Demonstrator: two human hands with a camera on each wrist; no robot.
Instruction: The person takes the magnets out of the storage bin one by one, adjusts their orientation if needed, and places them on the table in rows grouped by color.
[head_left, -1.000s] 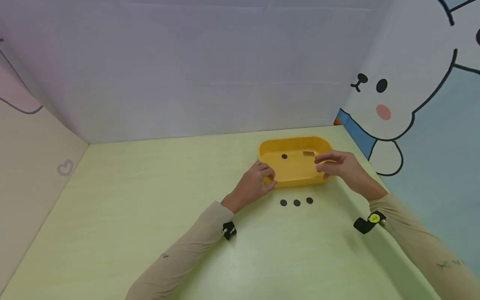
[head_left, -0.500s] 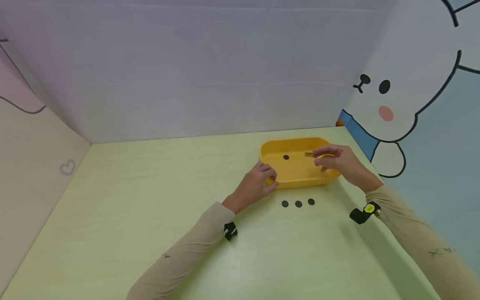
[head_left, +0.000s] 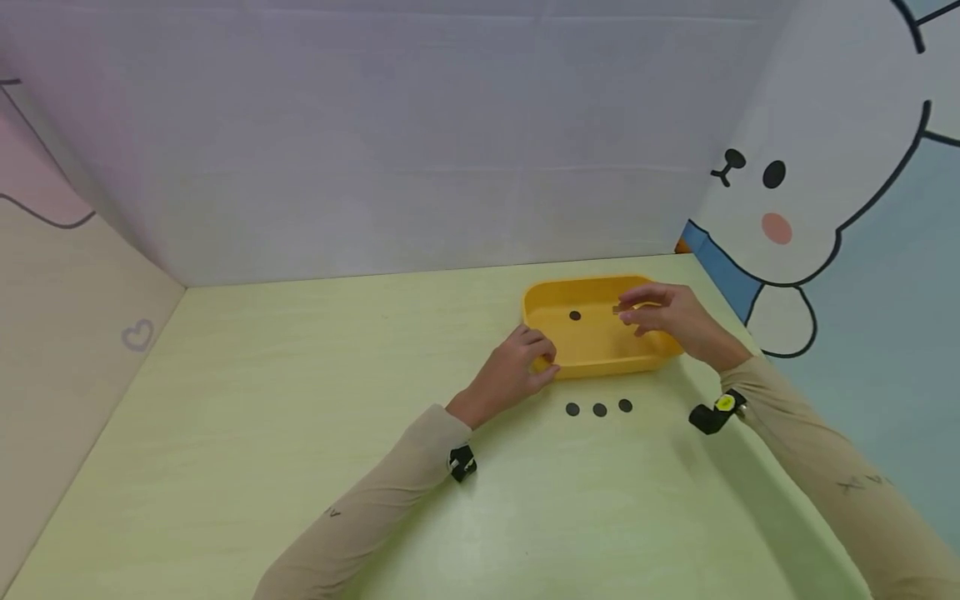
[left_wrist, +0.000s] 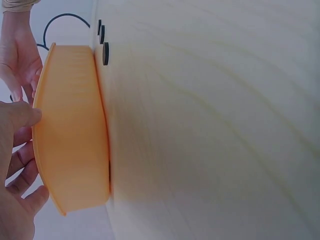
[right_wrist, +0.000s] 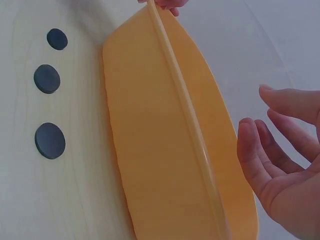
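Observation:
A yellow tray (head_left: 607, 365) stands on the table. My left hand (head_left: 504, 377) grips its near left corner; in the left wrist view the thumb lies outside the tray wall (left_wrist: 72, 130), with the other fingers past the rim. Over the tray's right part hovers my right hand (head_left: 671, 318), fingers loosely bent. The right wrist view shows that hand (right_wrist: 285, 175) with thumb and fingers apart and nothing between them. A dark round disc (head_left: 575, 316) lies inside the tray. Near my right fingertips a small brown piece (head_left: 616, 310) is mostly hidden behind them.
Three dark discs lie in a row on the table before the tray: a left disc (head_left: 573, 409), a middle disc (head_left: 600, 410) and a right disc (head_left: 626, 406). A pale wall (head_left: 420, 150) rises behind the table, and a cartoon-printed wall (head_left: 870, 275) at the right.
My right hand has moved left and slightly away from me over the tray, covering most of the brown piece. The left hand keeps its grip on the corner.

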